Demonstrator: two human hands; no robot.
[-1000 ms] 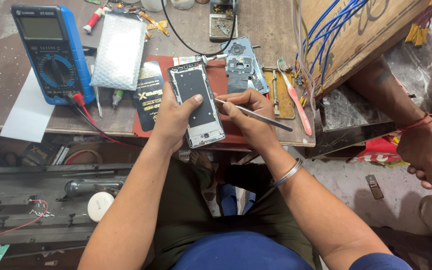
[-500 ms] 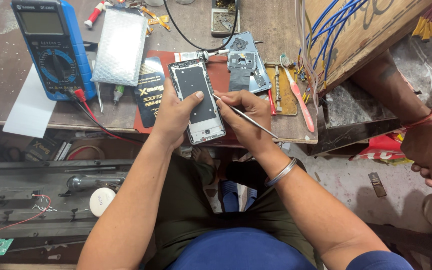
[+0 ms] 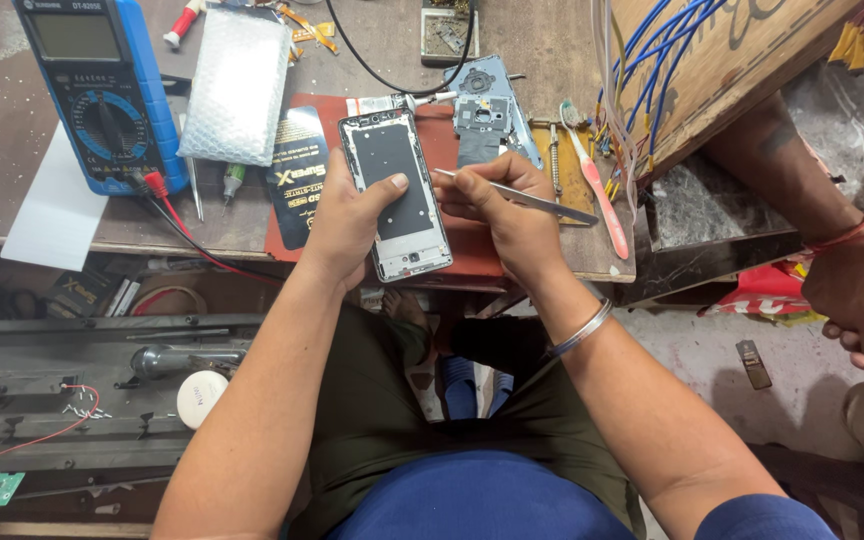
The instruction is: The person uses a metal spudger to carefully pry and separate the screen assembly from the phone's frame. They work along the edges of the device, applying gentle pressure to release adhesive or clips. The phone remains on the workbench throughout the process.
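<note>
Our left hand [image 3: 347, 215] grips an opened silver-framed smartphone with its black inner panel showing [image 3: 397, 195].
Our right hand [image 3: 507, 215], at three o'clock, pinches thin metal tweezers [image 3: 522, 198] beside the frame, above a red rubber work mat [image 3: 457, 215]; a blue digital multimeter [image 3: 102, 90] lies at ten o'clock.

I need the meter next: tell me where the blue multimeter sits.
In the head view the blue multimeter lies at the workbench's far left, beside the bubble-wrap pouch, well left of the left hand holding the opened phone.
</note>
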